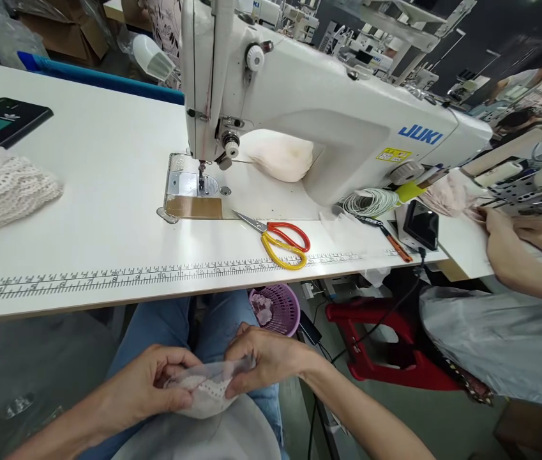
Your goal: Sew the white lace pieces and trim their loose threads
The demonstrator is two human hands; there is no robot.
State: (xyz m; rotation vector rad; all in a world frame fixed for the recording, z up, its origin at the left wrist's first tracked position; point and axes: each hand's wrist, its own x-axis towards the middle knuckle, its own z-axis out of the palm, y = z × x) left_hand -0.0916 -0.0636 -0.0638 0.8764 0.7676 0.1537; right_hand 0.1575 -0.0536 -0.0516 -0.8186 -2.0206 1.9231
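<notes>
I have the fingers of the left hand (pixel 153 386) and right hand (pixel 257 359) pinched on the sheer white fabric (pixel 203 406), over the lap (pixel 225 312), below the table (pixel 122 217). Uneven pulling could distort its eyelet trim (pixel 215 388); a loose pinch could drop it.

Sheer fabr. (pixel 206 404), smooth tbl. (pixel 108 191)

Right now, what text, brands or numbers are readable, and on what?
"JUKI": sewing machine.
"10", "12", "13": ruler strip; other numbers blurred.
Yellow label: too small to read.
Black flat item: white logo; lettering too small.
Background machines: lettering small or cut off.
</notes>
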